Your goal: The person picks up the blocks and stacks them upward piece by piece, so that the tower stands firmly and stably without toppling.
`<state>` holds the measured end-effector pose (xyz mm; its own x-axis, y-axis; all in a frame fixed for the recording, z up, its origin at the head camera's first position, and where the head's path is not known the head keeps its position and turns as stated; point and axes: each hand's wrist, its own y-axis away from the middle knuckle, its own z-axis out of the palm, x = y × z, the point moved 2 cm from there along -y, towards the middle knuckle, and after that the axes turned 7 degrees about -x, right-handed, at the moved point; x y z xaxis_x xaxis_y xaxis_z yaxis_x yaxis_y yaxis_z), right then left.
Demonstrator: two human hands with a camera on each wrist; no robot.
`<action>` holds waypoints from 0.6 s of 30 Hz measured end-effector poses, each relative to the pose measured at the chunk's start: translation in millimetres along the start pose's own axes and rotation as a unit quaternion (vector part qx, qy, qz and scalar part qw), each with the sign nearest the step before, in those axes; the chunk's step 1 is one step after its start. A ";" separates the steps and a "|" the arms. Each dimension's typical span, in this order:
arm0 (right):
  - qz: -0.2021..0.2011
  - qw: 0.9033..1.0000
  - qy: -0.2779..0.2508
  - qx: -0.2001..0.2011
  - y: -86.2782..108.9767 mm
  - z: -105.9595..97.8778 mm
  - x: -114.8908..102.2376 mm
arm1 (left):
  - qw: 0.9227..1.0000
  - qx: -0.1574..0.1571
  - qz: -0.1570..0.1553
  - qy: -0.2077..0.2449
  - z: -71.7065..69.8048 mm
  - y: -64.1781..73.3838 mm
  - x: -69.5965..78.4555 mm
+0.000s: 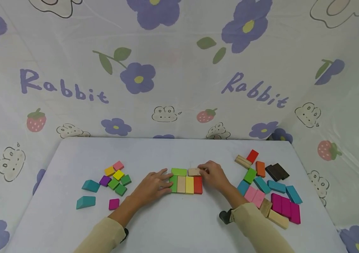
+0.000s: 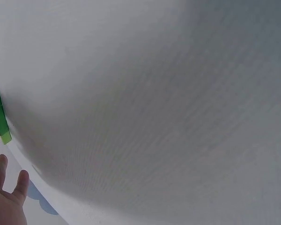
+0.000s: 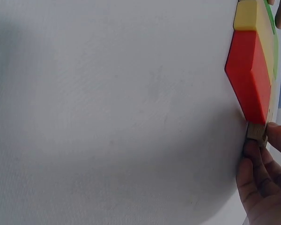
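In the head view a row of upright-lying blocks sits mid-table: green (image 1: 173, 184), plain wood (image 1: 181, 185), yellow (image 1: 189, 185) and red (image 1: 198, 185). A light green block (image 1: 178, 172) lies crosswise along the row's far side, at the left. Beside it, at the far right, is a plain wooden block (image 1: 193, 172), pinched between the thumb and fingers of my right hand (image 1: 214, 175). The right wrist view shows that wooden block (image 3: 256, 131) just past the red block (image 3: 248, 70). My left hand (image 1: 152, 187), fingers spread, touches the row's left side at the green block.
Several small cubes (image 1: 114, 183) and two teal blocks (image 1: 85, 202) lie on the left. To the right, by my forearm, are several loose blocks: pink (image 1: 254, 196), magenta (image 1: 285, 207), blue (image 1: 276, 186), dark brown (image 1: 277, 172). A patterned cloth (image 1: 179, 88) hangs behind the white table (image 1: 154, 225).
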<state>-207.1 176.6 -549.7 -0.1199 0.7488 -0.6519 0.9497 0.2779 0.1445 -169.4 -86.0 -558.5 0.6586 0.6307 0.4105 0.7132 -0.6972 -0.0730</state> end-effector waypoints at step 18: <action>-0.031 0.998 0.060 -0.007 17.5 -26.6 10.5 | 1.000 0.000 0.006 -0.001 -0.5 0.2 -1.3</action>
<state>-199.4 205.3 -534.2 -0.2127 0.7968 -0.5655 0.9355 0.3332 0.1176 -170.3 -87.2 -558.6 0.6674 0.6235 0.4072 0.7054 -0.7047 -0.0769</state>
